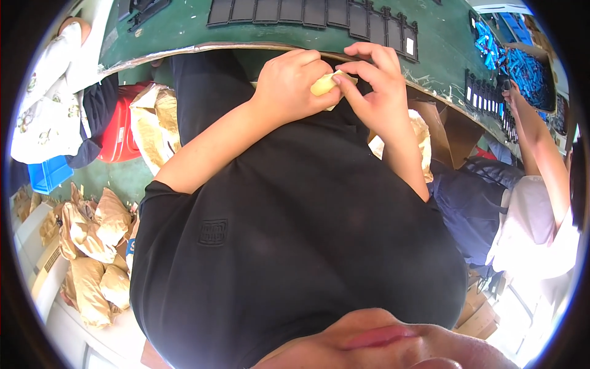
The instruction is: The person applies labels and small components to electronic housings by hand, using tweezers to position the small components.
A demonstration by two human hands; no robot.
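Close to the table's front edge, my left hand (292,83) is closed around a small pale-yellow piece (324,85), rounded at one end; its exact kind does not show. The thumb of my right hand (376,83) presses on the yellow piece from the other side, with the index finger curved over it and the remaining fingers partly spread. Just beyond both hands, a row of flat black rectangular plates (301,12) lies on the green tabletop (178,31). Part of the yellow piece is hidden by my fingers.
At right, another person's hand (511,92) is beside black plates (482,95) and a box of small blue parts (525,77). Brown paper bags (92,283) pile up at lower left, near a blue bin (50,174) and a red stool-like object (120,126). Another person sits at far left.
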